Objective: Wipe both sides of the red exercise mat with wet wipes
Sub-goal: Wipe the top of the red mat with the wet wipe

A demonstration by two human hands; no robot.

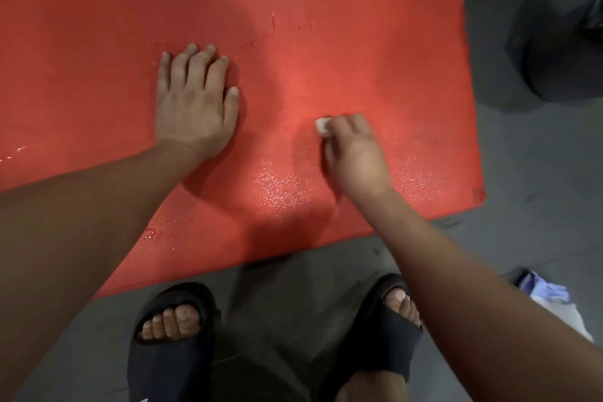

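Head view | our left hand (195, 104) lies flat, fingers spread, on the red mat (375, 52) | our right hand (354, 150) grips a wet wipe (321, 125), rubbing beside it | wet sheen around both hands; underside apparently left.

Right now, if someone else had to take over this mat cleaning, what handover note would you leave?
Left hand: fingers straight, pressed flat on the red foam exercise mat.
Right hand: grips a crumpled white wet wipe against the mat.
The mat lies flat on the grey floor.
Done: wet sheen shows in patches on this face.
Left: probably finish this face; the underside is hidden, so likely flip and wipe it.
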